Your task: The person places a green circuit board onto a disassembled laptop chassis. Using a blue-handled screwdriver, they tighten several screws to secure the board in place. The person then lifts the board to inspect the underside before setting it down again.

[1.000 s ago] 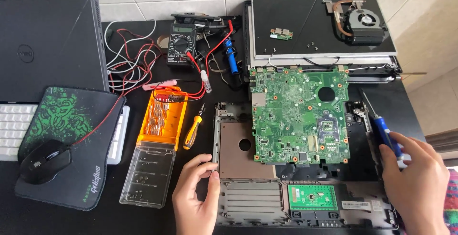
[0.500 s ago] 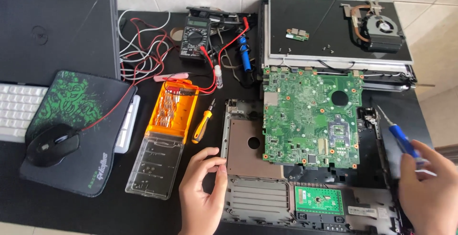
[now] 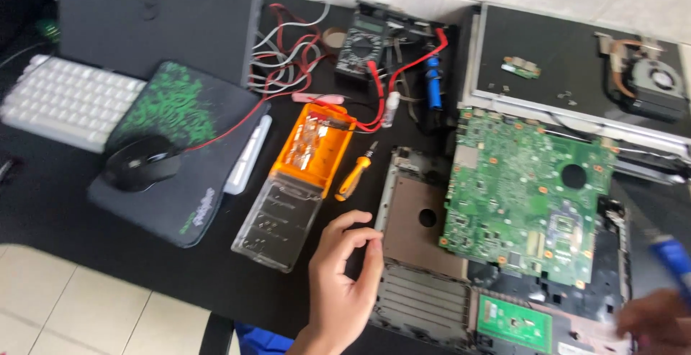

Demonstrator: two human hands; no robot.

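Board (image 3: pixel 529 189) work is what the hands sit around: the green board lies on the opened laptop base (image 3: pixel 412 214), which sits at the near right of the black table (image 3: pixel 108 247). A small green pad board (image 3: pixel 515 322) is at the base's near edge.

The left hand (image 3: pixel 342 283) hovers at the base's left edge. Its fingers are curled and thumb and forefinger are drawn close. Whether they meet, or pinch something tiny, cannot be told.

The right hand (image 3: pixel 651 319) is blurred at the base's near right corner. It looks closed round the lower end of a blue driver (image 3: pixel 673 258), whose tip is out of sight.

In my judgement, good work here means steadying the base with the left hand flat on its bare metal, not on the board. The driver should stand upright on a screw before it is turned. Any loose screw is best parked in the clear bit case (image 3: pixel 288 204), just left of the base, not left on the dark table where it would be hard to see.

An orange driver (image 3: pixel 353 175) lies between case and base, within reach if the blue tip fits badly. The red leads of the meter (image 3: pixel 363 45) at the far edge trail toward the case and are best kept off the board.
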